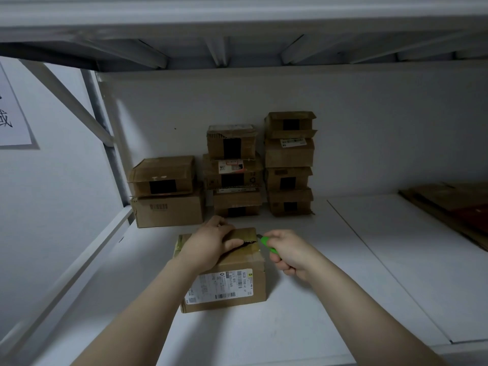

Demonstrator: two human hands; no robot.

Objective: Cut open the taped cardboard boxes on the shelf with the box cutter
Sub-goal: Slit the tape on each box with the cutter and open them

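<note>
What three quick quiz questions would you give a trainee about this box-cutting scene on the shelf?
1. True or false: the left hand presses on top of the brown cardboard box with the white shipping label.
2. Which hand grips the green plastic box cutter? A: the left hand. B: the right hand. C: neither.
3. Fill in: the other brown cardboard boxes against the back wall stand in ___ stacks.
Key: 1 true; 2 B; 3 three.
</note>
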